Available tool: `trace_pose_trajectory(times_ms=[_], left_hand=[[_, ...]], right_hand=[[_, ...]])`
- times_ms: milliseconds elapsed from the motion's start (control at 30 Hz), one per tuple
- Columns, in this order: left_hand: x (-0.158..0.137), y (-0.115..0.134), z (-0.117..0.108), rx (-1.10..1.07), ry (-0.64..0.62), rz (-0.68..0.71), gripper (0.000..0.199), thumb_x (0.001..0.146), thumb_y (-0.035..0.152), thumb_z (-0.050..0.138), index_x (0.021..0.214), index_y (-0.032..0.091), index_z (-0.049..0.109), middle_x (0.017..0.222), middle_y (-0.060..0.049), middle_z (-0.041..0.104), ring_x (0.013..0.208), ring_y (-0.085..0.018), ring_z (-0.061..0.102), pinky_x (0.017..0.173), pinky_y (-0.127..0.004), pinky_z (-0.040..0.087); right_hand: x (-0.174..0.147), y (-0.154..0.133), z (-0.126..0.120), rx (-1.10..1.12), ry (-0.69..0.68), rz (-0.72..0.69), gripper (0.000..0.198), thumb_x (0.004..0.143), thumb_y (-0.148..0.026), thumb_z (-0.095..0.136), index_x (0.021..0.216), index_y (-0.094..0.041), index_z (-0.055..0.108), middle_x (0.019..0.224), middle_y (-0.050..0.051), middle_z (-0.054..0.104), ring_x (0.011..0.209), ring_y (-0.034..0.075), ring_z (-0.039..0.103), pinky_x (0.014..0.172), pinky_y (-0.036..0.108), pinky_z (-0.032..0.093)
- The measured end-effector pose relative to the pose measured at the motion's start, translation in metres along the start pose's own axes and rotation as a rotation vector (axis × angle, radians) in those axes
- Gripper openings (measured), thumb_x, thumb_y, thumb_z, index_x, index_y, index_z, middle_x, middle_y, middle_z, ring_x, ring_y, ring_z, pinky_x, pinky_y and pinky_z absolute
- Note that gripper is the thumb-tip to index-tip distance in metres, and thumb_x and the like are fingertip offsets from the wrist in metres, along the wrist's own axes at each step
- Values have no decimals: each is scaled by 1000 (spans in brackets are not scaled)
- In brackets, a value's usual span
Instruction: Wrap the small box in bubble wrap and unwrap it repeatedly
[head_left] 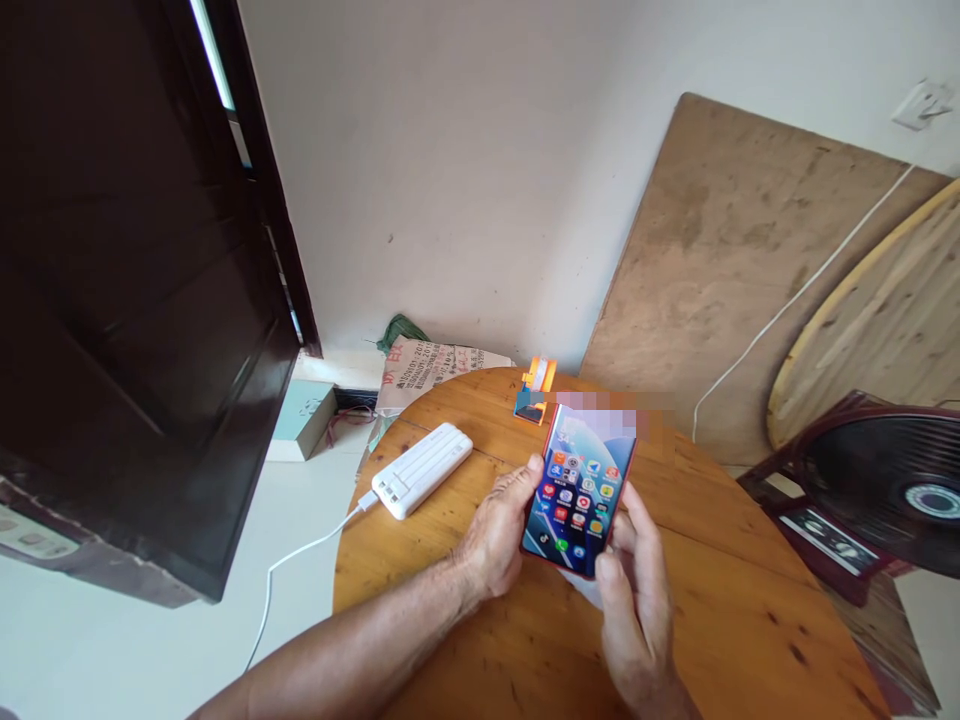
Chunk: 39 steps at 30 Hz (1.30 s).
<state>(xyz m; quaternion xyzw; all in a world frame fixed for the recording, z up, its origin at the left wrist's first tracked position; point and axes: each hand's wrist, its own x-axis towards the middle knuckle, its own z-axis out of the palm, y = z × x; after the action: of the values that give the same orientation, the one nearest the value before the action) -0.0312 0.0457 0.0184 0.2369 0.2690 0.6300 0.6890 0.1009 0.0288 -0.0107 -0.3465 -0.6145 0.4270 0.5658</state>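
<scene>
A smartphone [574,500] with a red edge is tilted up above the round wooden table, its lit screen showing rows of app icons. The top of the screen is blurred out. My left hand [499,525] grips its left side, thumb along the edge. On the right side, my right hand [637,590] holds the lower corner, with the thumb near the bottom edge and fingers partly behind. Something pale shows under the phone's lower end, too hidden to name. Left of my hands lies a white power bank [422,470] with a white cable [300,550] plugged into its near end.
On the table [720,560], an orange and blue object [536,390] stands near the far edge. A printed sack [442,370] rests against the wall behind. At right are a fan [892,490] and leaning wooden boards [705,260]; a dark door [135,270] is at left.
</scene>
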Motion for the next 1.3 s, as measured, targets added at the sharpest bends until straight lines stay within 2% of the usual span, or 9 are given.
trace_pose_trajectory(times_ms=[267, 433, 567, 1067, 1300], left_hand=[[0, 1, 2, 16, 73, -2, 44, 75, 53, 67, 93, 13, 70, 94, -9, 73, 94, -27, 65, 83, -36, 47], [0, 1, 1, 29, 39, 13, 43, 77, 53, 65, 90, 13, 70, 92, -10, 73, 92, -28, 65, 84, -37, 47], [1, 0, 0, 34, 75, 19, 40, 77, 52, 66, 89, 13, 70, 96, -9, 72, 95, -27, 64, 87, -36, 46], [1, 0, 0, 21, 31, 10, 42, 79, 51, 64, 95, 13, 71, 96, -9, 73, 93, -27, 65, 83, -35, 47], [1, -1, -1, 32, 54, 16, 43, 78, 51, 64, 97, 13, 71, 94, -9, 73, 97, -27, 65, 87, -36, 47]], right_hand=[[2, -2, 2, 0, -15, -38, 53, 95, -31, 45, 145, -28, 29, 145, 9, 44, 124, 26, 52, 96, 43, 50], [1, -4, 2, -23, 4, -23, 54, 95, -33, 46, 145, -26, 30, 143, 10, 45, 122, 27, 53, 98, 44, 49], [2, -5, 2, -42, 2, -42, 54, 94, -33, 46, 145, -26, 30, 143, 9, 46, 124, 26, 52, 99, 43, 48], [2, -4, 2, -30, -17, -9, 53, 95, -33, 44, 145, -26, 27, 143, 9, 45, 124, 25, 51, 100, 44, 48], [2, -5, 1, -56, -16, -51, 54, 95, -34, 44, 146, -24, 28, 141, 11, 47, 124, 27, 52, 99, 43, 49]])
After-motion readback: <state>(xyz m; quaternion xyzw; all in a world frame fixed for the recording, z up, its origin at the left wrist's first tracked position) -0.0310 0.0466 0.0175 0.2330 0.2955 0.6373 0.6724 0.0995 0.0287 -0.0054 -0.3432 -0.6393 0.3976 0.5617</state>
